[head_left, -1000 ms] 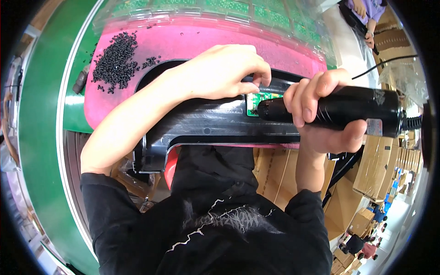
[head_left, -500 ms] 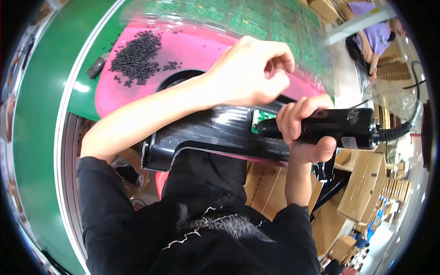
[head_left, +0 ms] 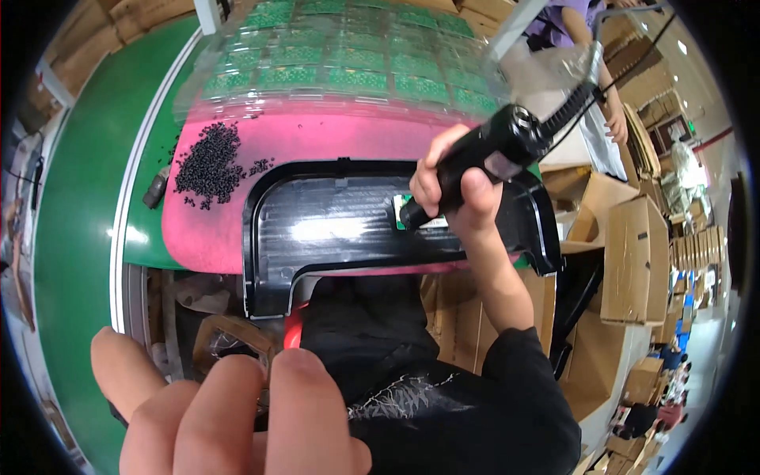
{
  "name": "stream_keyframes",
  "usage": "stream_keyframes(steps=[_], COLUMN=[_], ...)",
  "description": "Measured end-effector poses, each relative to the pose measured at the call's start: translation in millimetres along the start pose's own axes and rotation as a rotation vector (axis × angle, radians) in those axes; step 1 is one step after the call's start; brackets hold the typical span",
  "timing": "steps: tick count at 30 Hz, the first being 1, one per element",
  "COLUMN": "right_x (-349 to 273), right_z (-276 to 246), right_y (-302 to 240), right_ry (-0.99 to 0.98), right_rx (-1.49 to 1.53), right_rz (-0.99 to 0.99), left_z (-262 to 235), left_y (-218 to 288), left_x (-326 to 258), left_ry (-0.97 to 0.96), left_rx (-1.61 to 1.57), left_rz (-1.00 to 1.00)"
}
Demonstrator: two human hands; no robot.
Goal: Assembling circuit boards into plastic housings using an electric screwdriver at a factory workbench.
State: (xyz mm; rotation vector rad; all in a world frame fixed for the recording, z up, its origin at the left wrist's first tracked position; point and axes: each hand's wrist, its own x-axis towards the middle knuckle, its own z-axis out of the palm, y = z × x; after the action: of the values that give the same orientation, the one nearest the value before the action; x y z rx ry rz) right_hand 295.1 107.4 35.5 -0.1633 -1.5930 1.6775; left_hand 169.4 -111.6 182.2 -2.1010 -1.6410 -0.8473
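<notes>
A black electric screwdriver [head_left: 483, 162] is gripped in my right hand [head_left: 455, 178], which is wrapped round its body. The driver leans, its tip down at a small green circuit board [head_left: 401, 212], and hides part of that board. The board lies inside a curved black plastic housing [head_left: 332, 206] with raised edges. My left hand [head_left: 229, 412] is raised close to the camera at the lower left, large in the picture. Its fingers are apart, with nothing visible in them, and it is away from the housing.
Beyond the housing, a pile of small black screws [head_left: 207, 166] rests on a pink mat [head_left: 317, 138]. Clear plastic trays of green boards [head_left: 356, 79] stand at the back. Cardboard boxes [head_left: 633, 261] are on the right. A cable [head_left: 570, 107] runs from the driver. Another person [head_left: 574, 24] is at the upper right.
My left hand has moved from above the housing down and toward me, close to the camera. The screwdriver now stands more upright, its tip still at the board. The whole view has shifted.
</notes>
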Motion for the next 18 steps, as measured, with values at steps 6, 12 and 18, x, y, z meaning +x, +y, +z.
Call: stream_keyframes(steps=[6,12,18], right_x=[2,32,-9], right_z=[-23,-62,-66], right_y=[-8,-19,-21], right_ry=[0.146,0.704,0.924], right_rx=[0.034,0.475,0.446], right_rz=[0.048,0.166,0.164], left_z=[13,16,60], left_y=[28,51,-61], left_x=[1,-17,-49], left_ry=[0.028,0.092,-0.187], left_rx=[0.085,0.262,0.142], left_rz=[-0.129,-0.305,-0.307])
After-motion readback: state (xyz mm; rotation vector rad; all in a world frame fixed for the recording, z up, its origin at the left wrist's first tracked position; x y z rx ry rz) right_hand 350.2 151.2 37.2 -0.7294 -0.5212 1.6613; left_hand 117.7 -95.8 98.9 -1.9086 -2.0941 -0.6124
